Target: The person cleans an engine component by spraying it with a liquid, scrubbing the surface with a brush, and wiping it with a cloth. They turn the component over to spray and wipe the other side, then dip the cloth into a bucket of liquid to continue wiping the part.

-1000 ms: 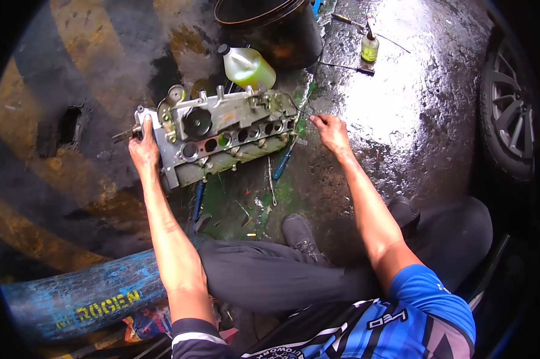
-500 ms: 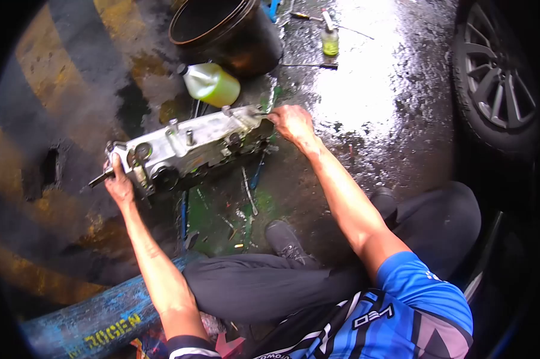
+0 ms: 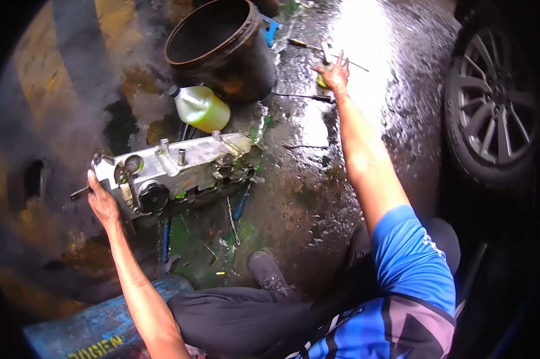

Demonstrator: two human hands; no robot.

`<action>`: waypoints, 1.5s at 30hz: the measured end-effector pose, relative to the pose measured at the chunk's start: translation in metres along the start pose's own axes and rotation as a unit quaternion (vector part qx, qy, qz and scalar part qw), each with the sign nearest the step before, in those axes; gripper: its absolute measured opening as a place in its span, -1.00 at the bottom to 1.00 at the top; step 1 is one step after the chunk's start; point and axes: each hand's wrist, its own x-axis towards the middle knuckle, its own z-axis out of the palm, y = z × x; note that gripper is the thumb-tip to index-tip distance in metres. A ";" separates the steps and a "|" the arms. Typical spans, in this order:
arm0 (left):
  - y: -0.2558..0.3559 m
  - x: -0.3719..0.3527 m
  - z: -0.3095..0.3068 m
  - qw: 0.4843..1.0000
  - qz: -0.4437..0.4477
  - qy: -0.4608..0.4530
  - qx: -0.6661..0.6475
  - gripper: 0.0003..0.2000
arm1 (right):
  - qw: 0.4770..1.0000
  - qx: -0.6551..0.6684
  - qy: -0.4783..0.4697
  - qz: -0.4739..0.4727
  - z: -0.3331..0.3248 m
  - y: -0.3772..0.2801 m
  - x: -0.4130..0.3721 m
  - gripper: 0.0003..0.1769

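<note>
A long metal engine part point(image 3: 192, 164) with a black round cap point(image 3: 154, 197) lies at the left centre. My left hand point(image 3: 103, 203) grips its left end, thumb on top, beside a dark rod that sticks out. Up and to the right, my right hand point(image 3: 334, 75) reaches out with fingers spread, at a small bottle of yellow-green liquid point(image 3: 322, 82). The hand partly hides the bottle, and no closed grip on it shows.
A large dark bucket point(image 3: 246, 72) stands behind a jug of yellow-green liquid point(image 3: 203, 109). Tools point(image 3: 306, 44) lie on the wet floor. A blue cylinder point(image 3: 96, 326) is at bottom left, a car wheel point(image 3: 494, 102) at right.
My right hand has left the engine part's right end and moved up and right to the small bottle. My left hand keeps its hold. The view has shifted slightly.
</note>
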 end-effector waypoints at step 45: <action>-0.081 0.018 -0.013 0.990 -0.093 0.085 -0.067 -0.27 | 0.829 0.254 -0.486 0.109 -0.116 -0.094 -0.287 -0.44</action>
